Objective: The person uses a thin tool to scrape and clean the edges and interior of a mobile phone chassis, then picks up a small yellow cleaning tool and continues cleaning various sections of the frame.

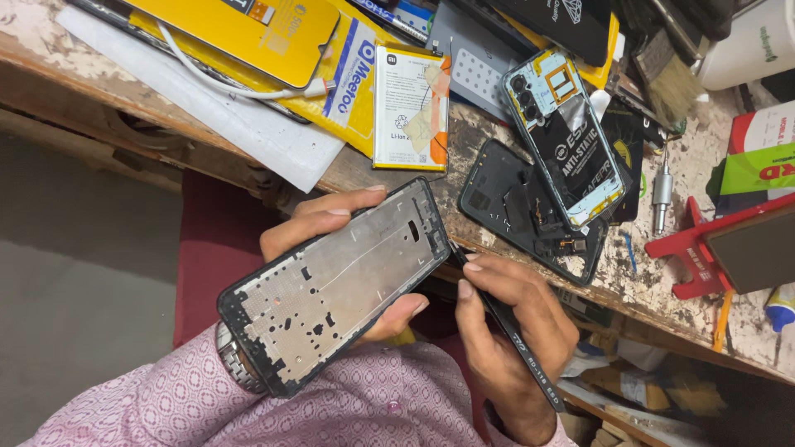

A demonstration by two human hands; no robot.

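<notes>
My left hand [319,222] holds a bare phone frame [335,285], a grey metal plate with a black rim, tilted over my lap. Fingers curl over its top edge and the thumb props it from below. My right hand [513,331] grips black tweezers [517,343], whose tips touch the frame's right edge near its upper corner. A metal watch band [236,364] shows on my left wrist, over a pink patterned sleeve.
On the worn wooden bench lie a phone battery [410,108], a black back cover [522,211], a phone with a black film [563,136], a yellow screen panel [240,33], a brush [671,79], a screwdriver [661,194] and a red stand [704,248].
</notes>
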